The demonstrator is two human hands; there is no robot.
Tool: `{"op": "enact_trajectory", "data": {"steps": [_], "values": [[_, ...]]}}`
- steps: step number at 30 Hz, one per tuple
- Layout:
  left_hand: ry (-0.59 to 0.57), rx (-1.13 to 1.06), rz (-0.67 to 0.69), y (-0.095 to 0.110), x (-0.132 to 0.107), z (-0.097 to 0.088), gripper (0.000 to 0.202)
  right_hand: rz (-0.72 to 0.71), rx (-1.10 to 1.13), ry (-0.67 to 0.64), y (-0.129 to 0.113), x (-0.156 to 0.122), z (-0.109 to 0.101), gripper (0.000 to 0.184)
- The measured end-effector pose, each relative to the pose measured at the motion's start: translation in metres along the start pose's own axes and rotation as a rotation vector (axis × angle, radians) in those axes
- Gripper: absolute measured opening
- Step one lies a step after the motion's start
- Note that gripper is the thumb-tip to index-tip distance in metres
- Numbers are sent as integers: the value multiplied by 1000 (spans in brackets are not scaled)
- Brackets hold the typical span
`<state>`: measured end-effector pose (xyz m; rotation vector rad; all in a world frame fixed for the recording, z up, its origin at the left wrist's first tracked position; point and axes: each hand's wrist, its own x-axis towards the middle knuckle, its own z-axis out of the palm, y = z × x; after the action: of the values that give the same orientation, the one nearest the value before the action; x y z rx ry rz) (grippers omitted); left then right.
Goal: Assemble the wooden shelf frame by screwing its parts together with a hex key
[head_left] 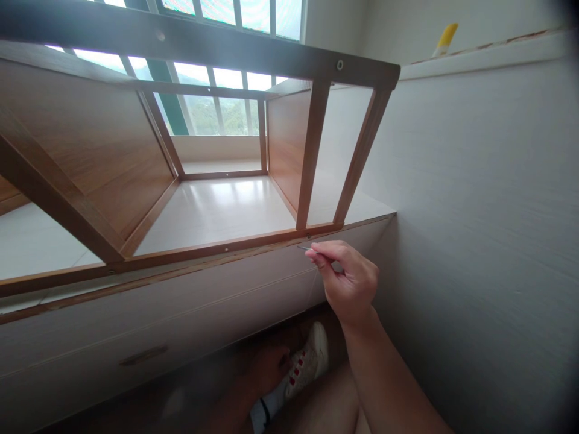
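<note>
My right hand (350, 280) pinches a small, thin, grey metal rod (304, 248) between thumb and fingertips; most of it is hidden by the fingers. Its tip points left, just below the bottom rail (266, 239) of a brown wooden frame (314, 150). A small dark hole or fitting (308, 235) shows in that rail near the tip. Low down in shadow, my left hand (270, 369) rests beside a white shoe with red lace bands (307, 361). Its fingers are curled, and I cannot make out what is inside them.
The frame, with wood panels (117, 150), lies on a white cabinet top (217, 205) with a worn front edge. A white wall panel (474, 181) rises at right, with a yellow-tipped object (446, 41) on its ledge. A barred window (239, 18) is behind.
</note>
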<state>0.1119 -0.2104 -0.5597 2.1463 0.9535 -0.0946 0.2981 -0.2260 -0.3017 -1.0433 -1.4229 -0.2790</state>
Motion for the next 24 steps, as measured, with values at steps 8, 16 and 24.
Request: {"op": "enact_trajectory", "data": {"steps": [8,16,24], "values": [[4,-8,7,0,6,2,12,214,276,-375,-38,45,-12,7],[12,3,22,-2,7,3,14,503,444,-530,-17,3,-18,17],[0,14,-27,3,11,3,17,155,288,-436,8,-1,-30,21]]}}
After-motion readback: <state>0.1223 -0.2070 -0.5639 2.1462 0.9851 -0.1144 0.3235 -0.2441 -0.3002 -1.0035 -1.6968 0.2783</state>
